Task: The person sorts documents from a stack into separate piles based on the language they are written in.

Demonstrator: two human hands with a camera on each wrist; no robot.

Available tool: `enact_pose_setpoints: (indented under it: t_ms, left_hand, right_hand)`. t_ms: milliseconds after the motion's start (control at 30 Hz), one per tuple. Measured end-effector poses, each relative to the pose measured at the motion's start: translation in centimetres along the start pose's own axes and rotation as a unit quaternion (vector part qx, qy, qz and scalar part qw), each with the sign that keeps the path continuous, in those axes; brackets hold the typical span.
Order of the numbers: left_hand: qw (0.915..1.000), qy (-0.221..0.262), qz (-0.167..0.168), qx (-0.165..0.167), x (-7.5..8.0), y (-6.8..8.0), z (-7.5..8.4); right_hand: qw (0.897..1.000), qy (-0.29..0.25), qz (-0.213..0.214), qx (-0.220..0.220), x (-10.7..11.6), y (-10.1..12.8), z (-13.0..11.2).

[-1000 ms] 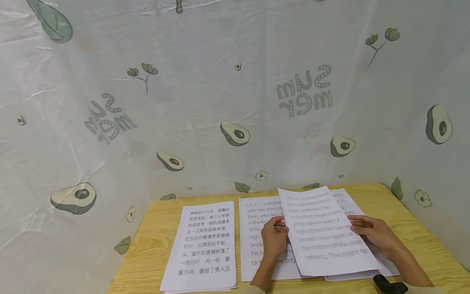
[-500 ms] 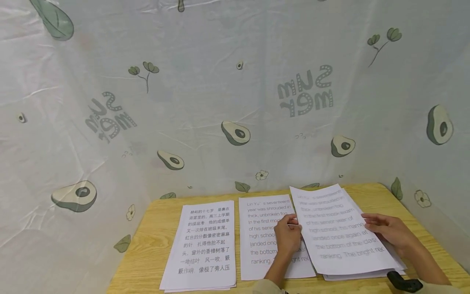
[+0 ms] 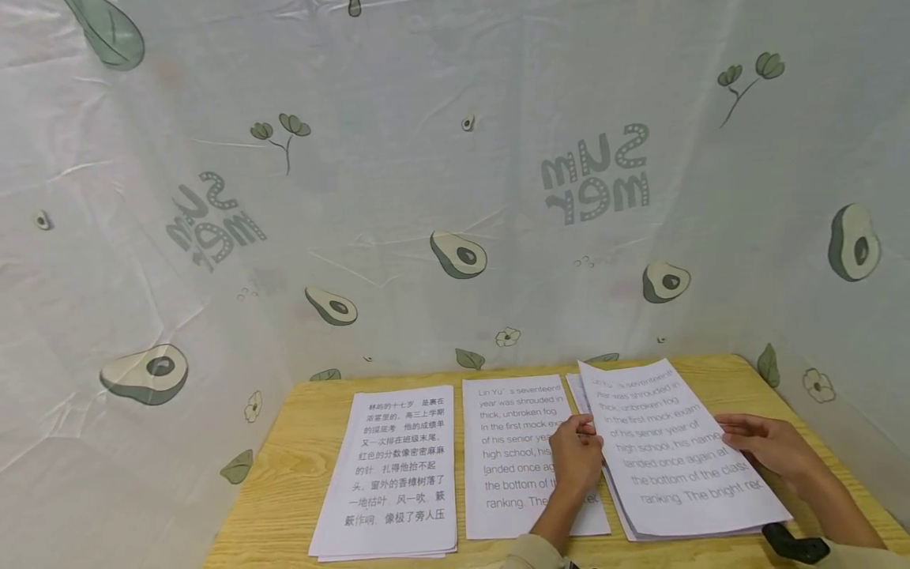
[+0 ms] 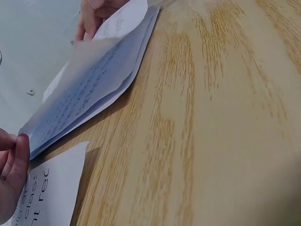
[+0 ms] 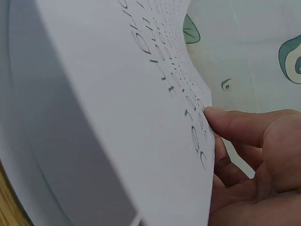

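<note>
A printed sheet of English text [image 3: 675,450] is held tilted just above the right pile [image 3: 577,389] on the wooden table [image 3: 298,474]. My left hand [image 3: 577,458] pinches its left edge, over the middle sheet [image 3: 512,450]. My right hand [image 3: 764,442] holds the right edge. The left wrist view shows the sheet [image 4: 80,99] lifted off the pile, with my left hand [image 4: 11,174] at its near corner. In the right wrist view my right hand [image 5: 221,141] has its thumb on the sheet's [image 5: 117,94] printed face and fingers beneath.
A pile with Chinese text [image 3: 398,474] lies at the left of the table. A white cloth printed with avocados [image 3: 455,197] walls in the back and sides. A black strap device [image 3: 789,544] sits on my right wrist. Bare wood [image 4: 211,141] runs along the front.
Both hands have carried the sheet rightward, off the middle sheet and over the right pile, and lowered it. The middle sheet's text is now mostly uncovered.
</note>
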State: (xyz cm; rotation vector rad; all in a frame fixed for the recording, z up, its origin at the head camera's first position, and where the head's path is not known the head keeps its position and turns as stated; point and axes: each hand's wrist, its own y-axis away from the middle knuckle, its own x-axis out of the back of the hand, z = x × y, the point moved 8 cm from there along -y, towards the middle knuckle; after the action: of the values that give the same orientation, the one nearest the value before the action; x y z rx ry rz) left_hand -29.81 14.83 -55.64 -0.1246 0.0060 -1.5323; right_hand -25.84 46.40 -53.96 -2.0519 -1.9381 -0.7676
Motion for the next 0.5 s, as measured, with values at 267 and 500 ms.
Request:
enact_pose_setpoints:
  t_ms: [267, 500]
  left_hand:
    - [0.9998, -0.017, -0.009, 0.011, 0.1, -0.3, -0.2]
    - [0.9988, -0.046, 0.005, -0.013, 2.6, -1.1, 0.3]
  right_hand:
    - [0.998, 0.054, 0.019, 0.018, 0.1, 0.0, -0.2]
    - [0.978, 0.182, 0.092, 0.037, 0.8, 0.8, -1.9]
